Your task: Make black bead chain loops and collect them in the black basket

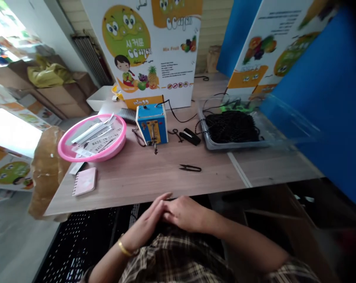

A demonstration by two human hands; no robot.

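Observation:
My left hand, with a gold bracelet at the wrist, rests just off the table's front edge. Its fingers lie stretched out against my right hand. The fingers of my right hand are bent in toward the left palm and partly hidden there. I see no object in either hand. Beyond them on the table lie black thread snips. Farther back stand a small blue-and-white machine with a metal piece at its front and, beside it, a black stapler.
A pink basin of printed labels sits left, above a pink spiral notebook. At right, a clear plastic tray holds a tangle of black cords. Printed cartons and a blue panel border the table.

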